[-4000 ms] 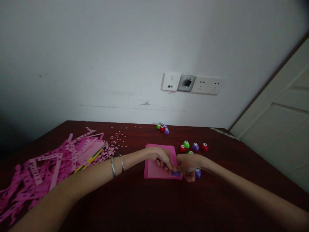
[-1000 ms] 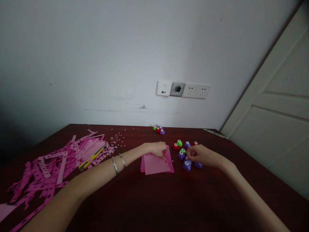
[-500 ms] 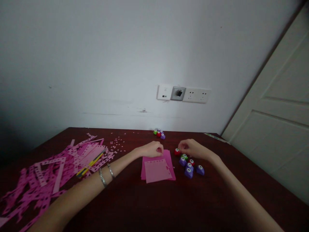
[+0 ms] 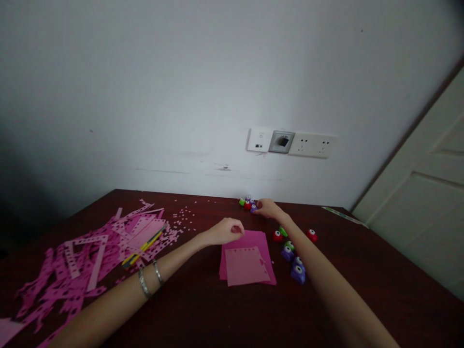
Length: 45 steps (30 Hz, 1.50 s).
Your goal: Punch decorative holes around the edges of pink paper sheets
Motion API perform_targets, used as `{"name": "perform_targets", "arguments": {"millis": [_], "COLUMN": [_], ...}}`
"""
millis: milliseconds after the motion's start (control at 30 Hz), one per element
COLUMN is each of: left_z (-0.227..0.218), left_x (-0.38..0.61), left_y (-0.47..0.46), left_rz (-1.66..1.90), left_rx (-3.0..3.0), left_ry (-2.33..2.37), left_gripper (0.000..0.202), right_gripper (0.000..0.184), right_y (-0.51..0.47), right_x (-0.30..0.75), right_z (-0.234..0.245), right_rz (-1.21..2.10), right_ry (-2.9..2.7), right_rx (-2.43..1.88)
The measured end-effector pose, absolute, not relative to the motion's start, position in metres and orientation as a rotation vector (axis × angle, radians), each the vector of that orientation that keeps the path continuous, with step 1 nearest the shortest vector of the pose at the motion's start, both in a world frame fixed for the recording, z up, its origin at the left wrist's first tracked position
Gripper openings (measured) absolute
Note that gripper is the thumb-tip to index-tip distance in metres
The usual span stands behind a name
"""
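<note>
My right hand (image 4: pixel 267 209) reaches to the back of the dark wooden table (image 4: pixel 217 309) and its fingers touch a purple punch in a small cluster of paper punches (image 4: pixel 247 203) near the wall. My left hand (image 4: pixel 224 230) rests curled in a loose fist at the far left corner of a stack of pink paper squares (image 4: pixel 247 263); I cannot make out anything in it. More small punches, red (image 4: pixel 277 236), green and purple (image 4: pixel 297 272), lie right of the paper, partly hidden by my right forearm.
A heap of punched pink paper strips (image 4: pixel 72 261) covers the table's left side, with a yellow pencil (image 4: pixel 142 248) on it and tiny pink scraps (image 4: pixel 183 214) beyond. Wall sockets (image 4: pixel 292 142) sit above the table. A white door (image 4: pixel 424 203) stands at the right.
My right hand left the nearer group of punches and stretched back to the cluster by the wall. The left hand let go of the paper's edge and curled at its far corner.
</note>
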<state>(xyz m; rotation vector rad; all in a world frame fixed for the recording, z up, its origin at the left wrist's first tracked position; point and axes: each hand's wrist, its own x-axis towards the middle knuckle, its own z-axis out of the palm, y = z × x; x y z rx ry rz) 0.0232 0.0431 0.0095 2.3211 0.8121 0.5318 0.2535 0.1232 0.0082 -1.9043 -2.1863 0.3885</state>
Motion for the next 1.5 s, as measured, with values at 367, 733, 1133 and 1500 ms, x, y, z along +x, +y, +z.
{"name": "perform_targets", "arguments": {"millis": [367, 733, 1133, 1500], "left_z": [0.017, 0.015, 0.005, 0.011], "left_x": [0.058, 0.088, 0.089, 0.037], "left_y": [0.025, 0.023, 0.042, 0.062], "left_rz": [0.069, -0.133, -0.139, 0.082], "left_rx": [2.746, 2.869, 2.575, 2.257], "left_ry": [0.465, 0.320, 0.430, 0.693], "left_gripper": [0.020, 0.025, 0.004, 0.015], "right_gripper": [0.021, 0.021, 0.023, 0.020], "right_y": [0.125, 0.077, -0.008, -0.030], "right_x": [0.250, 0.273, 0.287, 0.270], "right_z": [0.001, 0.025, 0.059, 0.040], "right_rz": [0.325, 0.247, 0.379, 0.571], "right_ry": [-2.187, -2.164, -2.118, -2.209], "right_rx": [-1.901, -1.737, -1.527, -1.491]}}
